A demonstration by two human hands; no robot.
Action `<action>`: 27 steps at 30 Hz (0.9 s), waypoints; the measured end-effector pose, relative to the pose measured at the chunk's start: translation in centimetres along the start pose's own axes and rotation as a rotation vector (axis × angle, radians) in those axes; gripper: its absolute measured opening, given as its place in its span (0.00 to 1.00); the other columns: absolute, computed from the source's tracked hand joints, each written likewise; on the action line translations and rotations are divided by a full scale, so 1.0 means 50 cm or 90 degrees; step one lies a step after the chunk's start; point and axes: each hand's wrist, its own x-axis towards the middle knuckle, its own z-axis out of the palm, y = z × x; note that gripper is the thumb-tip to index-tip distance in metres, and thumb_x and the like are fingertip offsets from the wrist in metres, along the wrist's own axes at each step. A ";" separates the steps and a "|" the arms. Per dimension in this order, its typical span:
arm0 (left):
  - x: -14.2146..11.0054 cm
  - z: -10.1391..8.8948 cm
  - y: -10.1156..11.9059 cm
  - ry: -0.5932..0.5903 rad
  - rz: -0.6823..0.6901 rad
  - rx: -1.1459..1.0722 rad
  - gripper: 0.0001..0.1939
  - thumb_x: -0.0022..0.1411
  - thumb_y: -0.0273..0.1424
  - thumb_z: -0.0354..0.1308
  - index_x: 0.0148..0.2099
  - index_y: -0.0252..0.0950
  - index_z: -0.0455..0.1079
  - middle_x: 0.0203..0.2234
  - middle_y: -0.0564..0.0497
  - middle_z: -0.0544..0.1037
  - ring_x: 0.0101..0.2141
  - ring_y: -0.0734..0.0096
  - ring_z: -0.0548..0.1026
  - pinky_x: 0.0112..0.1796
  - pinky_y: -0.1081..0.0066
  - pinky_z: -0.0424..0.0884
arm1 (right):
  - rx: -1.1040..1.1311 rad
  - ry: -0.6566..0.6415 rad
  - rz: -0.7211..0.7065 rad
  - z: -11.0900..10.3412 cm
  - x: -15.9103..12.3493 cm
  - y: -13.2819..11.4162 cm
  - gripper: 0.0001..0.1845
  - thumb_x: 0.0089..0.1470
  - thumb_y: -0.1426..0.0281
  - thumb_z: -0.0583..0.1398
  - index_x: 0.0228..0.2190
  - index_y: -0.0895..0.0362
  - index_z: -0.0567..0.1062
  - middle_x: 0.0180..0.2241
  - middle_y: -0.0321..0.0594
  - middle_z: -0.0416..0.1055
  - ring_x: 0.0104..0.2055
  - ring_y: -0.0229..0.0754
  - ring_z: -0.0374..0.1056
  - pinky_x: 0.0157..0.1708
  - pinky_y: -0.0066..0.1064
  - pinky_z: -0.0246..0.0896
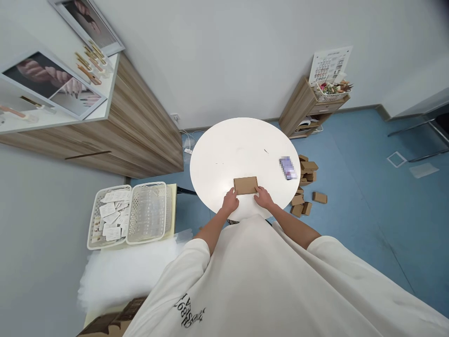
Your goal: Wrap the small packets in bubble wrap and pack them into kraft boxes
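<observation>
A small brown cardboard box (246, 186) lies flat and closed on the round white table (242, 140), close to its near edge. At the box's near left corner, my left hand (230, 201) has its fingers closed on the side. My right hand (263, 197) grips the near right corner in the same way, with fingertips on the box's edge. The undersides of the fingers are hidden. Right of the box, on the table, is a flat purple item (288, 168), blurred out.
Several brown boxes (308, 171) are piled on the blue floor right of the table. To the left stand white baskets, one with paper packets (112, 217), one with clear plastic pieces (147, 210). A wooden cabinet (140, 126) and a small shelf (298, 105) flank the table.
</observation>
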 end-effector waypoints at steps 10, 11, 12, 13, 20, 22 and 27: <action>-0.002 -0.004 0.033 -0.048 -0.033 -0.141 0.31 0.60 0.33 0.57 0.65 0.36 0.62 0.60 0.39 0.69 0.57 0.55 0.71 0.53 0.64 0.68 | 0.105 0.017 0.069 -0.006 -0.045 -0.011 0.22 0.60 0.63 0.58 0.55 0.54 0.71 0.57 0.47 0.69 0.54 0.45 0.69 0.49 0.31 0.63; -0.006 -0.005 0.037 -0.052 -0.039 -0.143 0.31 0.60 0.34 0.58 0.65 0.37 0.62 0.60 0.39 0.69 0.57 0.55 0.71 0.52 0.64 0.68 | 0.104 0.018 0.068 -0.009 -0.048 -0.010 0.22 0.60 0.63 0.59 0.55 0.54 0.72 0.57 0.47 0.70 0.54 0.45 0.69 0.49 0.31 0.64; -0.009 -0.006 0.042 -0.054 -0.043 -0.144 0.31 0.60 0.34 0.58 0.65 0.37 0.62 0.60 0.39 0.69 0.57 0.55 0.71 0.52 0.64 0.68 | 0.104 0.021 0.065 -0.014 -0.051 -0.009 0.22 0.60 0.62 0.59 0.54 0.54 0.72 0.56 0.46 0.70 0.54 0.45 0.69 0.49 0.30 0.64; -0.012 -0.006 0.047 -0.055 -0.045 -0.144 0.31 0.60 0.34 0.58 0.65 0.38 0.62 0.60 0.40 0.68 0.57 0.55 0.71 0.52 0.64 0.68 | 0.105 0.027 0.061 -0.019 -0.052 -0.007 0.21 0.60 0.62 0.59 0.54 0.53 0.73 0.56 0.46 0.70 0.54 0.45 0.69 0.49 0.31 0.64; -0.001 0.003 0.129 -0.018 -0.024 -0.133 0.29 0.60 0.34 0.58 0.64 0.39 0.63 0.61 0.41 0.66 0.57 0.57 0.71 0.52 0.64 0.69 | 0.172 0.091 0.030 -0.076 -0.053 0.045 0.29 0.60 0.60 0.60 0.60 0.52 0.68 0.61 0.47 0.64 0.60 0.47 0.64 0.57 0.35 0.60; 0.013 0.012 0.169 -0.006 -0.010 -0.125 0.28 0.60 0.34 0.58 0.63 0.39 0.64 0.61 0.42 0.65 0.56 0.57 0.71 0.52 0.64 0.70 | 0.186 0.115 0.032 -0.097 -0.058 0.078 0.30 0.60 0.60 0.60 0.62 0.52 0.67 0.63 0.46 0.62 0.62 0.47 0.62 0.59 0.37 0.59; 0.059 0.050 0.287 0.021 0.043 -0.106 0.26 0.60 0.32 0.59 0.61 0.40 0.66 0.60 0.43 0.65 0.56 0.55 0.71 0.54 0.60 0.69 | 0.204 0.171 0.060 -0.151 -0.082 0.185 0.32 0.60 0.58 0.59 0.63 0.51 0.66 0.65 0.45 0.60 0.65 0.48 0.59 0.62 0.39 0.58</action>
